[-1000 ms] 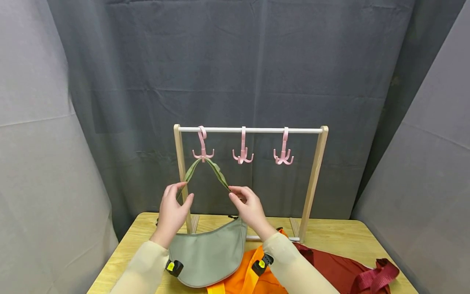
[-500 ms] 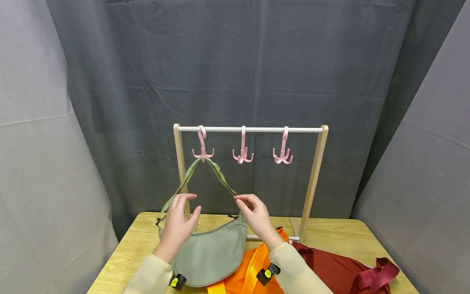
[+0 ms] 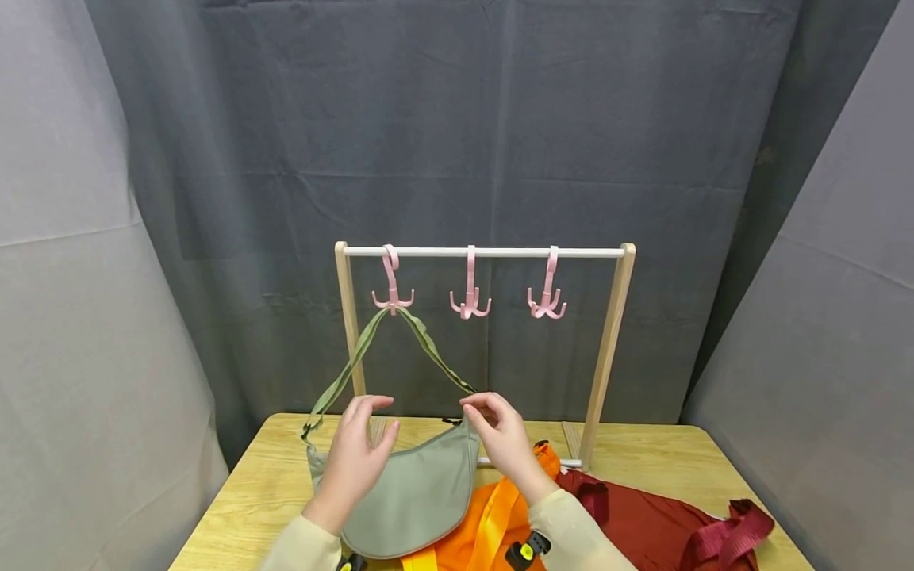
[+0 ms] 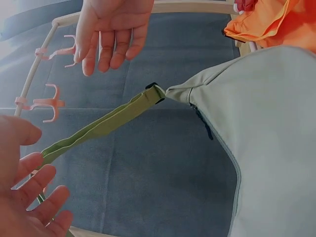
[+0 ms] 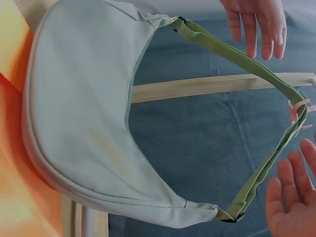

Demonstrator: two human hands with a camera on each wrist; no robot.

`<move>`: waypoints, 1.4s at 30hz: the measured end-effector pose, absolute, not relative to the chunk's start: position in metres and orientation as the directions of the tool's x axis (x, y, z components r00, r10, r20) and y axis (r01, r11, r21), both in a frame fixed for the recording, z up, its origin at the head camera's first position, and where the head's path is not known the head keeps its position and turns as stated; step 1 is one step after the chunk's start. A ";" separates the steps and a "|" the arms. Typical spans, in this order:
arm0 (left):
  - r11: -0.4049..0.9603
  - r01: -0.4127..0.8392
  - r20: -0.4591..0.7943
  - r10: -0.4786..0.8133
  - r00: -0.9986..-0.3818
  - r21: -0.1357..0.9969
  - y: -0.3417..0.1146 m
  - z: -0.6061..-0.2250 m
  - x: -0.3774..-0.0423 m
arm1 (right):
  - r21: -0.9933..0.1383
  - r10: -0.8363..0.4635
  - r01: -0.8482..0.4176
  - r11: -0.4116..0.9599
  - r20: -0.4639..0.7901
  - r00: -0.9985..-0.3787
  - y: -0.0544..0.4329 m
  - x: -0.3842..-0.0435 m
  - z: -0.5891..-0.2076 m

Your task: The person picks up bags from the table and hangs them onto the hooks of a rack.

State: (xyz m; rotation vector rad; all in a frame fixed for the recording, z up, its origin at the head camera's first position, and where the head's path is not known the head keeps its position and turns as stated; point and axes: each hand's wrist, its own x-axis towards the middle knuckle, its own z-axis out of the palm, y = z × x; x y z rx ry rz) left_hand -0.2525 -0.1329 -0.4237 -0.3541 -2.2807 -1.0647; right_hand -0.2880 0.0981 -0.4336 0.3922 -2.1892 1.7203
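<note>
One green bag (image 3: 414, 492) is hung by its strap (image 3: 432, 349) from the leftmost hook (image 3: 392, 285) of the rack (image 3: 609, 349); left hand (image 3: 357, 460) and right hand (image 3: 503, 438) are held loosely spread before it, nothing gripped. Orange bag (image 3: 460, 549) and red bag (image 3: 643, 515) are left unhung on the table (image 3: 239, 492) before the rack.

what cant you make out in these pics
Head: part of the orange bag, behind the green bag and past the bottom edge.
Head: part of the red bag, cut off by the bottom edge.
Left wrist: part of the green bag, cut off by the right edge.
</note>
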 end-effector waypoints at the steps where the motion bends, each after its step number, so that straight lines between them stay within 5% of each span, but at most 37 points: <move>1: 0.641 0.463 0.609 -0.008 -0.793 0.612 -0.132 -0.425 -0.252 | -0.883 -0.017 -0.412 0.227 0.419 -0.908 0.099 -0.288 -0.436; 27: 0.650 0.461 0.589 0.025 -0.807 0.604 -0.106 -0.471 -0.237 | -0.910 -0.031 -0.367 0.193 0.368 -0.929 0.114 -0.262 -0.472; 42: 0.620 0.497 0.564 0.103 -0.819 0.608 -0.091 -0.473 -0.216 | -0.827 -0.063 -0.476 0.300 0.481 -0.874 0.129 -0.243 -0.486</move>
